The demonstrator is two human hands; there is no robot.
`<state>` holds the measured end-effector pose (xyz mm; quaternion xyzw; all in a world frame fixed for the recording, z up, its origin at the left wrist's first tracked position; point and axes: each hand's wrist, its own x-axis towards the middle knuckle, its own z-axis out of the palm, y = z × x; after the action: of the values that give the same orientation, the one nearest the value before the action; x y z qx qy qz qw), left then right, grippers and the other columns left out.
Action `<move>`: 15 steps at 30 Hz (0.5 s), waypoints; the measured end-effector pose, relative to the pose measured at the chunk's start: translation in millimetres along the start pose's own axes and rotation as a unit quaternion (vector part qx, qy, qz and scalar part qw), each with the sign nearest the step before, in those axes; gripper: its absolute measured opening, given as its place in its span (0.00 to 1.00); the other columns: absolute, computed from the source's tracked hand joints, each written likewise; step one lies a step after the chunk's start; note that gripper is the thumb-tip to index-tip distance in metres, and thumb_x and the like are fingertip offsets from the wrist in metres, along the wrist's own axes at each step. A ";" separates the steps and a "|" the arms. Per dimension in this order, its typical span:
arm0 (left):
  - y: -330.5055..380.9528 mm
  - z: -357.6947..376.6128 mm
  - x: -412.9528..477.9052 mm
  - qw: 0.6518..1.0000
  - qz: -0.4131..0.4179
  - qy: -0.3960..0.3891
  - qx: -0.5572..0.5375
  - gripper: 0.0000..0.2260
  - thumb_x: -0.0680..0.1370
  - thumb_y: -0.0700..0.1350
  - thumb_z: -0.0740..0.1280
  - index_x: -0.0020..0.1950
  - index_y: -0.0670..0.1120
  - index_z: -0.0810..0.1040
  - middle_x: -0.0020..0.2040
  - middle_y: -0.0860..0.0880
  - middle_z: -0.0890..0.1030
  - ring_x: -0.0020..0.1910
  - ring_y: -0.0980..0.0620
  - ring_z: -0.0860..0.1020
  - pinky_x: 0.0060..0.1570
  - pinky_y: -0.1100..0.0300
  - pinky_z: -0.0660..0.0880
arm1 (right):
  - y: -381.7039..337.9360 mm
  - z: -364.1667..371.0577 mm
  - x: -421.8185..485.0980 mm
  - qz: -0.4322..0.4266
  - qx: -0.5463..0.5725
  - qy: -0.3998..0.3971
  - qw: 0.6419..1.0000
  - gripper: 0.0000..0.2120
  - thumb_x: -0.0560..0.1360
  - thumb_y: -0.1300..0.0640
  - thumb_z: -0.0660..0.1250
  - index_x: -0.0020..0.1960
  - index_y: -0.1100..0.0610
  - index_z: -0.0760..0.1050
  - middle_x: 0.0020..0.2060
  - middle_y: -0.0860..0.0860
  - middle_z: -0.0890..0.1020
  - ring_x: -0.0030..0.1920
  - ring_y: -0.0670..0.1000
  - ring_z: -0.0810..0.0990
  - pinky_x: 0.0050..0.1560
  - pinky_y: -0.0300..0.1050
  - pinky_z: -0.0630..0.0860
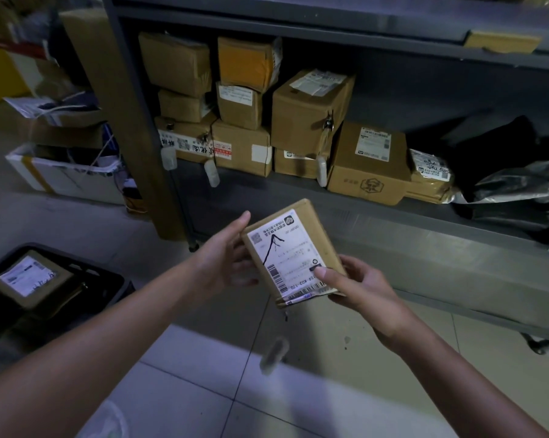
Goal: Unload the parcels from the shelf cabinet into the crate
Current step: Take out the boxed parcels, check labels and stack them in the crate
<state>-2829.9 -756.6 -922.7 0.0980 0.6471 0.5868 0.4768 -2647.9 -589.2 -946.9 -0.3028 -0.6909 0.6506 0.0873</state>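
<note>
Both hands hold a small brown parcel [293, 251] with a white shipping label, in mid-air before the grey shelf cabinet [377, 213]. My left hand [229, 251] grips its left edge, thumb up along the side. My right hand [355, 282] grips its lower right corner with the thumb pressed on the label. Several cardboard parcels [305, 112] are stacked on the shelf behind. The black crate [115, 279] stands on the floor at the lower left, with a labelled parcel [29, 278] lying in it.
Dark plastic bags [513, 165] fill the shelf's right end. A white box of clutter [67, 175] and more cartons stand on the floor left of the cabinet. A small tag [274, 355] dangles below the held parcel. Tiled floor lies underneath.
</note>
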 end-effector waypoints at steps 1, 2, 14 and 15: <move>1.1 -0.8 0.6 1.000 0.010 -0.003 -0.001 0.27 0.78 0.66 0.57 0.61 0.48 0.80 0.53 0.48 0.86 0.57 0.46 0.81 0.62 0.43 0.73 | -2.1 1.9 -1.5 0.002 0.007 -0.010 1.000 0.32 0.61 0.38 0.77 0.61 0.50 0.79 0.53 0.47 0.85 0.56 0.48 0.83 0.60 0.48 0.79; 1.5 -1.9 1.5 1.000 0.021 -0.005 0.000 0.26 0.77 0.66 0.58 0.61 0.49 0.80 0.54 0.48 0.85 0.58 0.47 0.81 0.62 0.44 0.73 | -3.3 3.0 -2.6 0.005 0.009 -0.015 1.000 0.29 0.63 0.39 0.75 0.60 0.50 0.80 0.52 0.47 0.86 0.55 0.48 0.83 0.60 0.47 0.79; -7.5 -14.7 8.1 0.990 0.020 -0.095 0.105 0.32 0.67 0.68 0.68 0.68 0.57 0.75 0.61 0.48 0.82 0.61 0.45 0.80 0.66 0.42 0.72 | -6.0 -0.6 0.7 0.032 0.039 0.067 0.996 0.33 0.62 0.31 0.71 0.59 0.50 0.80 0.51 0.50 0.85 0.52 0.51 0.82 0.54 0.48 0.78; -7.8 -15.5 8.3 0.988 0.017 -0.105 0.116 0.32 0.67 0.68 0.68 0.67 0.57 0.76 0.61 0.49 0.82 0.62 0.46 0.80 0.65 0.42 0.73 | -5.7 -1.0 1.3 0.033 0.041 0.070 0.996 0.33 0.62 0.31 0.72 0.60 0.50 0.79 0.51 0.50 0.86 0.52 0.51 0.83 0.54 0.48 0.78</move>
<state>-2842.2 -763.5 -935.7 0.2244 0.6557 0.5021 0.5172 -2650.2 -587.4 -941.7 -0.3668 -0.6451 0.6582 0.1266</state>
